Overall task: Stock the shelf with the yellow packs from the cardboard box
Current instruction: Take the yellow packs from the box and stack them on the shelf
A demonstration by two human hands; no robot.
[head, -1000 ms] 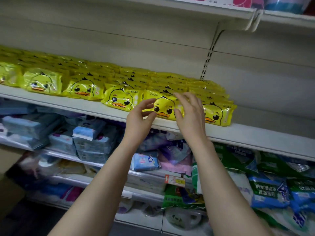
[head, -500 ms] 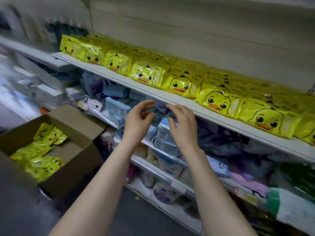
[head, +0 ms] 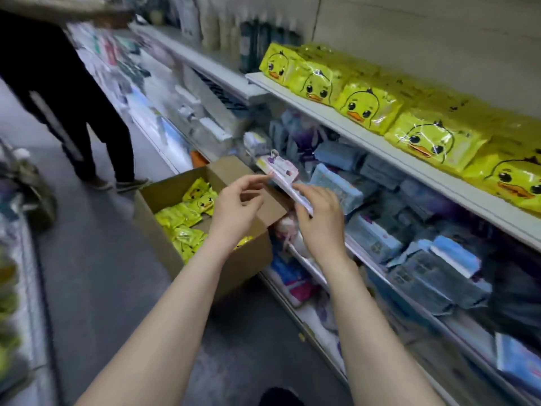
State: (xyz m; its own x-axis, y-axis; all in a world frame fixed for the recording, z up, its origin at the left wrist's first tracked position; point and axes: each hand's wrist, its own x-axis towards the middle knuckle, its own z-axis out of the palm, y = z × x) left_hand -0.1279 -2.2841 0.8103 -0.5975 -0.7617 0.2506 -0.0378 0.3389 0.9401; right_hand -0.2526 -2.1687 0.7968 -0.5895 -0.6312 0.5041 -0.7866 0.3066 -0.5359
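Observation:
An open cardboard box (head: 164, 247) stands on the floor against the shelving, with several yellow duck packs (head: 187, 218) inside. More yellow duck packs (head: 366, 108) line the upper white shelf (head: 351, 133) in a row. My left hand (head: 237, 209) hovers over the box's right side, fingers loosely curled and empty. Beside it, my right hand (head: 319, 221) is in front of the lower shelf, fingers relaxed and holding nothing. Both hands are apart from the packs.
Blue and purple packs (head: 336, 189) crowd the lower shelves. A pink-white card pack (head: 281, 174) juts out just above my hands. A person in dark trousers (head: 76, 112) stands in the aisle at the upper left. Grey floor (head: 96, 273) lies left of the box.
My view has swung left and down from the shelf to the box. Both hands have come away from the shelved yellow packs and dropped toward the box, empty.

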